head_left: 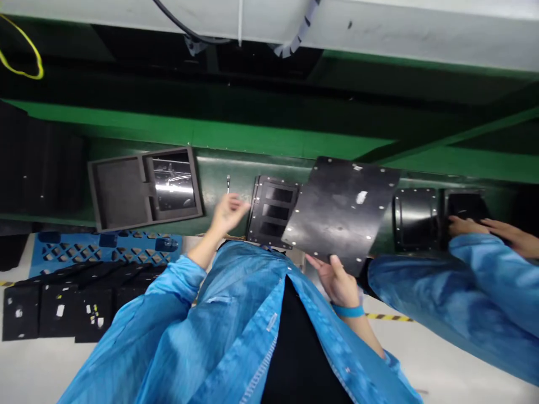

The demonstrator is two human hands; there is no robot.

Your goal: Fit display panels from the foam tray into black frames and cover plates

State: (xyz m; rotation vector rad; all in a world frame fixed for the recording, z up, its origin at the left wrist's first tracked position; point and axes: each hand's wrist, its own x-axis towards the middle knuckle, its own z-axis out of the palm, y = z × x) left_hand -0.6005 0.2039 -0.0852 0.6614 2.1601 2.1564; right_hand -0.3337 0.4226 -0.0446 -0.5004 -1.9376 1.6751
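Note:
My right hand (340,286), with a blue band at the wrist, is at the near edge of a flat black plate (337,210). Its thumb lies against the edge, and the plate is tilted over the bench. Pale round fasteners line its border, and two whitish labels are on its face. My left hand (229,214) is over the bench with curled, motion-blurred fingers; whether they hold anything is unclear. Just beyond them is a small thin metallic item (228,182). Between my hands lies a black fixture (273,210) with dark rectangular recesses, partly covered by the plate.
A grey foam tray (122,193) with a glossy dark panel (172,182) lies left. Black blocks stand by a blue crate (105,247) below. At right, a co-worker's hands (467,226) touch a black fixture beside another one (416,219). A shelf overhangs the bench.

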